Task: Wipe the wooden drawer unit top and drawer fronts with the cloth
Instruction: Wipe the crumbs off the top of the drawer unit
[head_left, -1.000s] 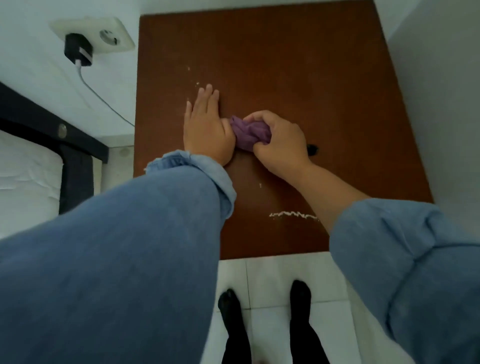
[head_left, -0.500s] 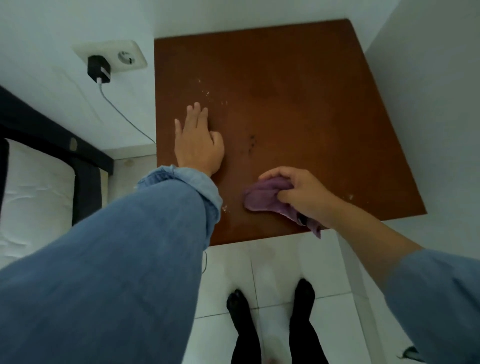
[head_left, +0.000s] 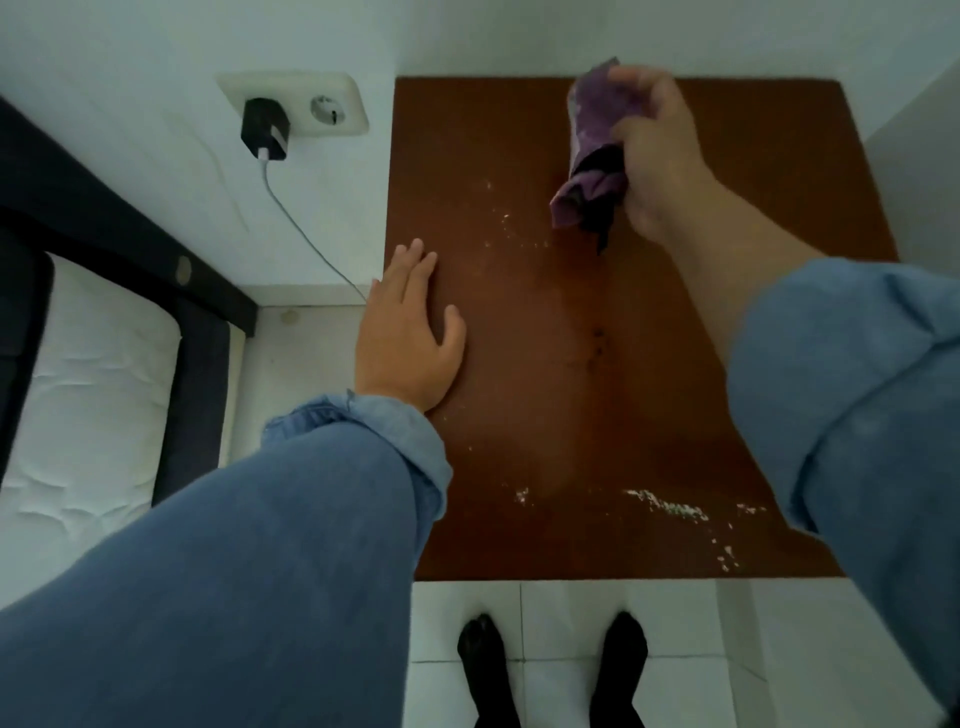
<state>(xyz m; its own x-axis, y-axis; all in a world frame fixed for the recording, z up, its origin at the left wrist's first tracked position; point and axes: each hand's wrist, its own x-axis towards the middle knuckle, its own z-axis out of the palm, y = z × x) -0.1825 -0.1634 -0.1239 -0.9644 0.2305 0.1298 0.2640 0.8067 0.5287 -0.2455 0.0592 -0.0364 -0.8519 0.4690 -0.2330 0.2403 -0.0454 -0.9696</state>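
Note:
I look straight down on the brown wooden top of the drawer unit; the drawer fronts are hidden below it. My right hand is lifted over the far part of the top, closed around a bunched purple cloth that hangs down from my fist. My left hand lies flat, fingers together, on the top's left edge. White crumbs and dust streak the near edge, and more specks lie below the cloth.
A white wall socket holds a black charger whose cable runs down to the floor left of the unit. A dark bed frame with a white mattress stands at left. My feet in black socks are on white tiles.
My right hand has carried the cloth from the near front edge up to the far part of the top and lifted it. My left hand has slid toward the left edge.

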